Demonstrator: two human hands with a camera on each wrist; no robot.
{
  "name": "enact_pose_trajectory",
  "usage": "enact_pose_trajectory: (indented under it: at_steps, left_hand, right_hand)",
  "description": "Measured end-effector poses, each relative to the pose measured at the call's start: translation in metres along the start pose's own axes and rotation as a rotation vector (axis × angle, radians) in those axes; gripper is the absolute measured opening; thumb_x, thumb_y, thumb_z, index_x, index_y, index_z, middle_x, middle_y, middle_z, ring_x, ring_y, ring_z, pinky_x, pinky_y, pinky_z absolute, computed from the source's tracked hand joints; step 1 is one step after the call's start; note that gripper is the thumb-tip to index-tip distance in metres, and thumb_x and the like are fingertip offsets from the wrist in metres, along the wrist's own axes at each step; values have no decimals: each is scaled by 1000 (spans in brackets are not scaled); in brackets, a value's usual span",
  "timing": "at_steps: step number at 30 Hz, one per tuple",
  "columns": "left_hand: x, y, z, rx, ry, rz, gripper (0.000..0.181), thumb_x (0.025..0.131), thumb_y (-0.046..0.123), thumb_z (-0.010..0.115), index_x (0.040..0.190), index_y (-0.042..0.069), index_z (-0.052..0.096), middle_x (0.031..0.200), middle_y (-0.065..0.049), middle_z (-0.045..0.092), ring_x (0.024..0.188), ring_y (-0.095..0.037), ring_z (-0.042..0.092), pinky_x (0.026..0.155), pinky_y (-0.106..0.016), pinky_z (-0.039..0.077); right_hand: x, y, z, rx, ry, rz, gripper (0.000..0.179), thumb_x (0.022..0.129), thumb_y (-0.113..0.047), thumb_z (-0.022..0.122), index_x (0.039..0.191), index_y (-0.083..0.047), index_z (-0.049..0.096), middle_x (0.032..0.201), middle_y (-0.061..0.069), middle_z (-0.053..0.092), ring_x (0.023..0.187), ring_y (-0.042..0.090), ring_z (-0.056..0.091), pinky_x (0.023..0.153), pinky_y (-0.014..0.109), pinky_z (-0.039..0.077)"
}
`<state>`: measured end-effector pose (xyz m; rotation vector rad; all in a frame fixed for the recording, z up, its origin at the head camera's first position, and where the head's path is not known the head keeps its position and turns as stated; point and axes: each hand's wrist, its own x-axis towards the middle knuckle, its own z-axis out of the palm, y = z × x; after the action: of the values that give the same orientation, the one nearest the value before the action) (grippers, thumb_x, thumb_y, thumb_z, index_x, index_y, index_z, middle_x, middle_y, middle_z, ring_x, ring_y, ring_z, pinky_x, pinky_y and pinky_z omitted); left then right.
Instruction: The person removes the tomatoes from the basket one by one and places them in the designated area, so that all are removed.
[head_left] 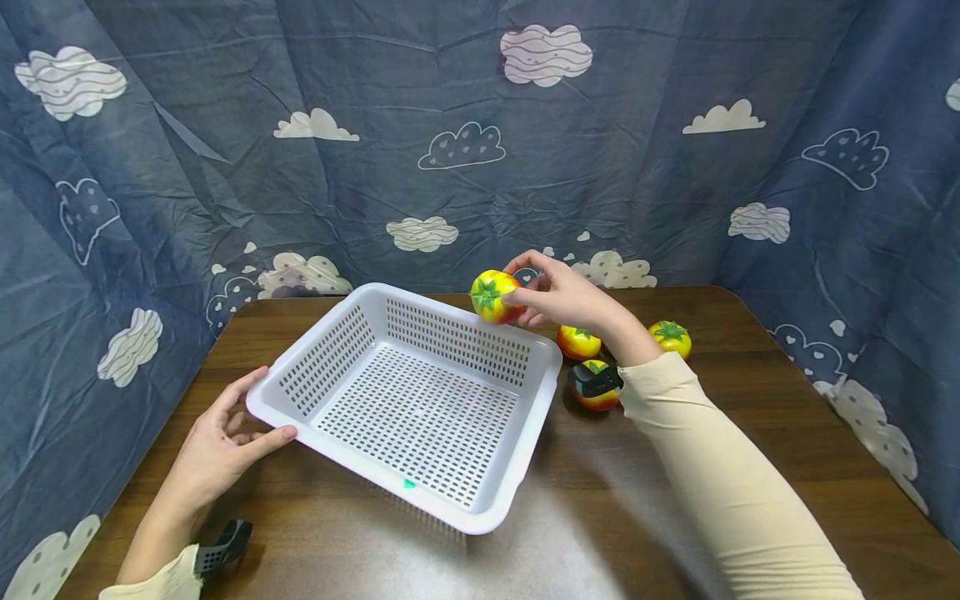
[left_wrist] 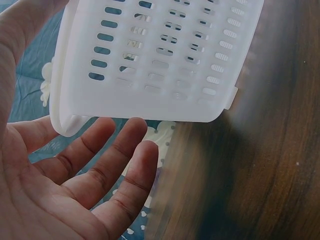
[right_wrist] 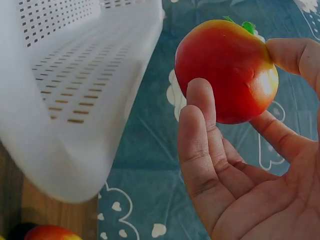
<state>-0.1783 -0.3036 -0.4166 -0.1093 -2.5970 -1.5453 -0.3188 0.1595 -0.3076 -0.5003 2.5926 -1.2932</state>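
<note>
My right hand (head_left: 558,292) pinches a red and yellow tomato (head_left: 491,296) with a green leafy top, holding it over the far rim of a white plastic basket (head_left: 517,492). In the right wrist view, thumb and fingertips hold the tomato (right_wrist: 225,72) beside the basket wall (right_wrist: 75,145). My left hand (head_left: 213,454) grips the basket's left corner between thumb and forefinger; the remaining fingers hang loosely below the rim in the left wrist view. Bare perforated floor shows inside the basket.
Right of the basket, several more tomatoes rest on the brown wooden table (head_left: 750,433): one by the far corner (head_left: 578,342), one partly behind the right wristband (head_left: 597,402), one farther right (head_left: 670,338). A blue cloud-patterned curtain (head_left: 420,75) hangs behind and at both sides.
</note>
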Motion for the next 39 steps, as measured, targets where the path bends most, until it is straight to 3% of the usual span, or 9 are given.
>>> enact_pose_trajectory:
  at_steps: [13,19,26,30,34,39]
  left_hand:
    - [-1,-1,1,-9,-8,2,96,90,10,88,168,11,32,129,15,55,96,6,69,76,-21,58]
    - [0,-1,1,-9,-7,5,96,90,11,88,168,13,33,124,18,58,94,4,70,76,-20,58]
    - [0,1,1,-4,-1,13,96,90,12,89,168,13,34,125,19,60,95,4,71,76,-20,58]
    - [-2,0,0,9,-3,19,96,90,14,89,168,11,34,130,14,59,98,7,70,77,-20,59]
    - [-2,0,0,10,4,30,96,90,14,89,167,10,34,133,12,58,100,9,68,78,-19,59]
    - [-1,1,0,15,-1,29,96,90,14,89,168,11,34,132,9,59,98,7,70,77,-20,59]
  right_hand:
    - [-15,8,-17,62,76,29,52,103,-35,72,146,-16,50,114,21,70,84,23,75,79,33,65]
    - [-26,16,-27,67,87,36,53,104,-34,70,148,-15,48,117,24,70,85,22,76,81,31,64]
    - [-41,33,-45,72,116,66,55,107,-36,67,153,-15,43,132,26,67,88,19,76,84,30,64]
    - [-50,41,-57,75,153,102,54,108,-39,65,152,-18,43,136,23,67,89,20,77,85,29,64]
    - [-58,51,-71,77,191,120,54,108,-41,64,153,-20,42,135,21,66,88,19,76,83,27,63]
    - [-74,65,-86,77,240,135,50,109,-42,62,151,-24,42,123,12,69,87,17,76,81,24,62]
